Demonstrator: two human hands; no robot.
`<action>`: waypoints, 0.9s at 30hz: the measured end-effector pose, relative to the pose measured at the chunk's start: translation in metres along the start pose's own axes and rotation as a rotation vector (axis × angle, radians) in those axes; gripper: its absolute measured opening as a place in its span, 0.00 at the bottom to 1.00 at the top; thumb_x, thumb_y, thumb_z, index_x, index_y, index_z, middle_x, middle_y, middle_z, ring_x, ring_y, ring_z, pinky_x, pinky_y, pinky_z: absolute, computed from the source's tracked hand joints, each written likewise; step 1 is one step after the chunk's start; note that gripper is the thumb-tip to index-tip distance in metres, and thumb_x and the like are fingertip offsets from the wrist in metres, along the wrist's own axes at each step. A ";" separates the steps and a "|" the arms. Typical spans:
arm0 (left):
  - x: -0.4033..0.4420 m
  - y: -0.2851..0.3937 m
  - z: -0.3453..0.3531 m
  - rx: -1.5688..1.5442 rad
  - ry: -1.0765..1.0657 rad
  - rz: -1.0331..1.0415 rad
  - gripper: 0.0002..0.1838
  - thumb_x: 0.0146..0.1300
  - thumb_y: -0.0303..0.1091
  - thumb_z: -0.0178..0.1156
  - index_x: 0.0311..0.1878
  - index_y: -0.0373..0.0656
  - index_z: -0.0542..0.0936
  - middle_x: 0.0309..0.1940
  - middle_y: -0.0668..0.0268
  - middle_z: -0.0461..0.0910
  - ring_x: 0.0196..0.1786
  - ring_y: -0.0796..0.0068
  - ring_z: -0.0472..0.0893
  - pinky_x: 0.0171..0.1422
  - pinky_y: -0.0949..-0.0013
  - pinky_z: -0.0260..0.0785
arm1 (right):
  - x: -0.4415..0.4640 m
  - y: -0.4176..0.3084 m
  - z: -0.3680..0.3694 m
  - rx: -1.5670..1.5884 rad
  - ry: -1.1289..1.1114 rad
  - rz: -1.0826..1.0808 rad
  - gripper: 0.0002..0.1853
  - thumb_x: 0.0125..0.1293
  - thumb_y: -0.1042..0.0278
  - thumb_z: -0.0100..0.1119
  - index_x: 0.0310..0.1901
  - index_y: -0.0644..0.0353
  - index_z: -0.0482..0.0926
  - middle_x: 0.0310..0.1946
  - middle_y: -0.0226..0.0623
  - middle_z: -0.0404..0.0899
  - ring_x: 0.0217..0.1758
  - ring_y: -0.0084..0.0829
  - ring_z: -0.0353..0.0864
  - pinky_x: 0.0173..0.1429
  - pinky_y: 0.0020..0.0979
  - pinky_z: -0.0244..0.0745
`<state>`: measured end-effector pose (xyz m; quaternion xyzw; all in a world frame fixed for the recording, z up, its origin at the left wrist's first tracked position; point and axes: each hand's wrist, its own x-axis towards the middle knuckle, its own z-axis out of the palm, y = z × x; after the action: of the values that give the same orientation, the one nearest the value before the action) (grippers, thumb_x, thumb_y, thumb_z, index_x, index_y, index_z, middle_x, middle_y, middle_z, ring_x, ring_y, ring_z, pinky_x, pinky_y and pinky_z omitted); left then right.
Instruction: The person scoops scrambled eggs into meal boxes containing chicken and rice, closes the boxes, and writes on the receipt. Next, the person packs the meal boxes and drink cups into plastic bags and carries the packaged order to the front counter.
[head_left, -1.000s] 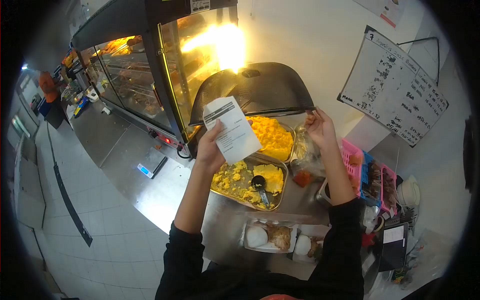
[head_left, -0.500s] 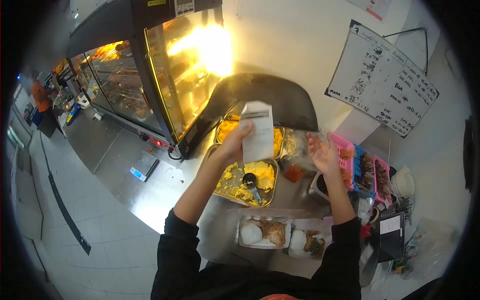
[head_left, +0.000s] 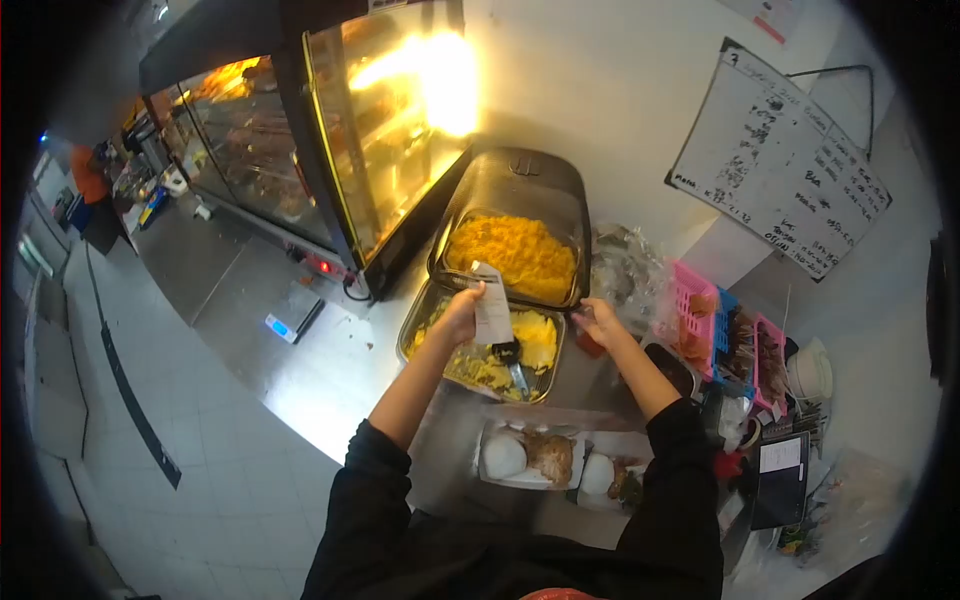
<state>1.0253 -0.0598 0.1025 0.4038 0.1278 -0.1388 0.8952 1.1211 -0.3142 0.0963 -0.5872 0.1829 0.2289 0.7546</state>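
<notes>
My left hand is closed on a white paper slip, close to the front rim of a dark rimmed cover. Orange-yellow food shows within that dark rim; whether the cover lies over it or around it is unclear. At the rim's front right corner, the fingers of my right hand are closed on the edge, partly hidden. In front sits a metal tray of crumbly yellow food. A black scoop with a grey handle rests in it.
Two open boxes hold white mounds and browned food. A lit display cabinet and digital scale stand left. Plastic bags, pink and blue baskets and a tablet are right. A person in orange stands far left.
Both hands have moved down, the left bringing the paper slip lower. My right hand has gone to the dark cover's corner. The cover's front edge is lower and more food shows.
</notes>
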 end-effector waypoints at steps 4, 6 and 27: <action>-0.079 0.004 -0.003 0.007 -0.038 0.300 0.25 0.61 0.48 0.43 0.53 0.37 0.64 0.46 0.58 0.71 0.48 0.65 0.72 0.54 0.64 0.63 | -0.022 0.031 0.020 -0.969 -0.117 -0.829 0.21 0.51 0.68 0.57 0.44 0.61 0.60 0.33 0.43 0.67 0.32 0.34 0.72 0.32 0.27 0.67; -0.107 -0.020 -0.011 0.200 -0.012 0.175 0.25 0.60 0.44 0.46 0.55 0.37 0.62 0.47 0.59 0.70 0.49 0.66 0.72 0.54 0.65 0.63 | -0.057 0.028 0.053 -1.227 -0.403 -0.503 0.24 0.48 0.66 0.60 0.43 0.64 0.60 0.31 0.51 0.71 0.32 0.39 0.75 0.33 0.31 0.69; -0.121 -0.124 -0.025 -0.129 0.024 -0.067 0.16 0.62 0.38 0.44 0.47 0.37 0.68 0.36 0.61 0.75 0.36 0.73 0.75 0.40 0.73 0.69 | -0.044 0.047 0.055 -2.033 -0.640 -0.382 0.22 0.35 0.63 0.69 0.29 0.70 0.74 0.26 0.50 0.75 0.35 0.45 0.75 0.40 0.36 0.69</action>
<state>0.8660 -0.1017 0.0424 0.3425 0.1608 -0.1554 0.9125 1.0583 -0.2571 0.0959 -0.8698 -0.3925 0.2949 -0.0498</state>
